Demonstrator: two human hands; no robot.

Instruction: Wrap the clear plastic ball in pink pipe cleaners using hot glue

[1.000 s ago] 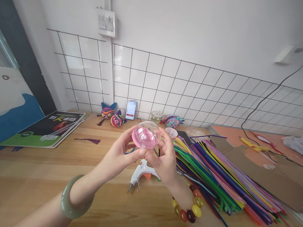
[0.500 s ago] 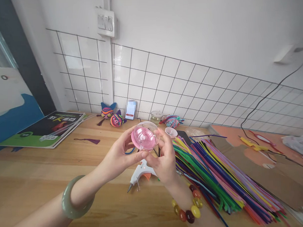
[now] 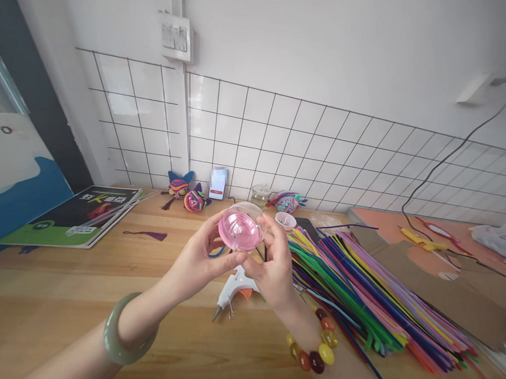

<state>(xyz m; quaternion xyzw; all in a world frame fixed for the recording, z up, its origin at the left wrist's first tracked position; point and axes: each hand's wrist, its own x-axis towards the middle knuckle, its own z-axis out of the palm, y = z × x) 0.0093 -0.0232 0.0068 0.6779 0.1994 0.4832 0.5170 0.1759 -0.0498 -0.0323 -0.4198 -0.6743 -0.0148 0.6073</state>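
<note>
The left hand [image 3: 201, 252] and the right hand [image 3: 276, 269] are curled closed around a round, clear-and-pink plastic container [image 3: 240, 232], held just below the middle of the frame. Whether its parts are joined, I can't tell. A white glue gun [image 3: 227, 297] lies on the wooden surface [image 3: 179, 347]; two striped, multicoloured ornaments [image 3: 195, 201], left of centre, look finished.

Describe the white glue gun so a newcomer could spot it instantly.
Start at the wooden table, then find the left hand and right hand holding a pink container. Just below them in view lies the glue gun, nozzle pointing down and left. It is white with an orange trigger, unlike the yellow corded tool further right.
</note>
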